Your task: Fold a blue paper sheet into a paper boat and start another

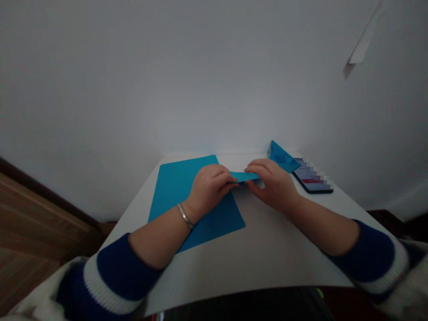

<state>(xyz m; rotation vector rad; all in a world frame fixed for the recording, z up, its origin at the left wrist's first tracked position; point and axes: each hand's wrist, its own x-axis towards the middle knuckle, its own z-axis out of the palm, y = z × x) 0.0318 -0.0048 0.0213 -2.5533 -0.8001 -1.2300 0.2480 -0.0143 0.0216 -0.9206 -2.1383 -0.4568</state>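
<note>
Both of my hands pinch a small folded piece of blue paper (245, 176) above the white table (267, 249). My left hand (210, 186), with a silver bracelet on its wrist, grips the left end, fingers closed. My right hand (271, 183) holds the right end, fingers curled around it. Under my left hand lies a flat blue sheet (177, 187) on the table.
A folded blue paper boat (282, 157) stands at the back right of the table, next to a phone (312, 180) with a lit screen. A white wall rises behind the table. Brown wooden floor shows at the left.
</note>
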